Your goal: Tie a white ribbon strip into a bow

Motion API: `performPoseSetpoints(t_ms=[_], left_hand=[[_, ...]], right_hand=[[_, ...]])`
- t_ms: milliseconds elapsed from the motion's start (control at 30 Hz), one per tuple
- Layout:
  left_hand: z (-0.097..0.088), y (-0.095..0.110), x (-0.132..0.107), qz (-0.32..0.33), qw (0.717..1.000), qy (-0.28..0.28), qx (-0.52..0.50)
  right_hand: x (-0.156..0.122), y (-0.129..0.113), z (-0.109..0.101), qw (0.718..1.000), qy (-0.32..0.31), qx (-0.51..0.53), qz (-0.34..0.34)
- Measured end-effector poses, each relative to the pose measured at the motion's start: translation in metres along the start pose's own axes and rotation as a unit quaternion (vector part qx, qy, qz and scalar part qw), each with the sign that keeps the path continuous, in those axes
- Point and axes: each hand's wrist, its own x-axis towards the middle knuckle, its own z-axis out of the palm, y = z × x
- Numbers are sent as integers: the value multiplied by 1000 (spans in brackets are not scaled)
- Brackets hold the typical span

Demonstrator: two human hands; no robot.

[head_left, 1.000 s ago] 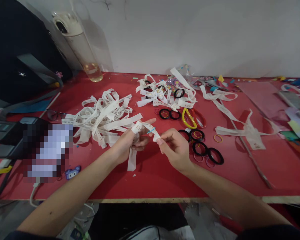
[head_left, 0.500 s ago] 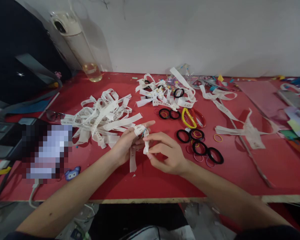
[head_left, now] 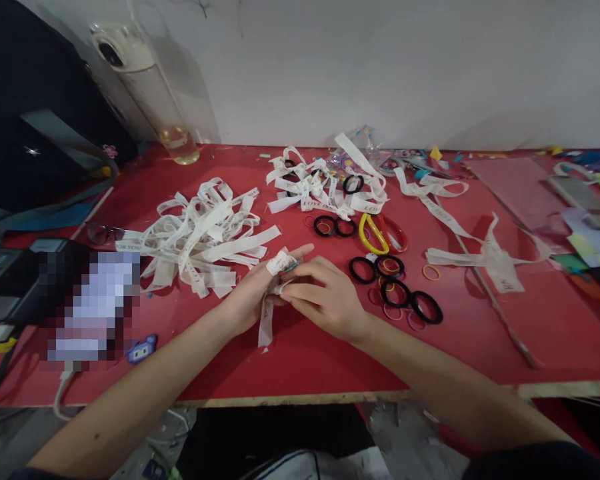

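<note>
My left hand holds a white printed ribbon that wraps over its fingers, one end hanging down toward the red table. A thin blue band shows at the ribbon near my fingertips. My right hand is closed, its thumb and fingers pinching a part of the same ribbon close against my left hand. The pinched part is mostly hidden behind the right fingers. To the left lies a loose pile of white ribbons. Black hair ties lie to the right of my right hand.
Yellow-and-red-handled scissors lie beyond my hands. Tied ribbons with black hair ties sit near the wall. A bottle stands at back left, a phone below it. Small elastic bands and another ribbon lie right.
My right hand has drawn closer to my left, and its fingers now cover the ribbon part that hung between the hands. The view has shifted slightly.
</note>
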Motion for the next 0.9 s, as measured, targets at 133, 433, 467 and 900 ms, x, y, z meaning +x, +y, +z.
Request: performPoseSetpoints(t_ms=[133, 433, 467, 900], left_hand=[[2, 0, -2, 20, 1000, -11, 13], [1, -4, 2, 15, 999, -42, -8], [1, -5, 2, 15, 999, -49, -6], [2, -12, 2, 27, 995, -69, 68]], right_hand=[[0, 3, 2, 1000, 5, -3, 2], [3, 5, 4, 998, 68, -18, -5], [3, 4, 4, 997, 72, -26, -2], [2, 7, 2, 994, 75, -76, -9]])
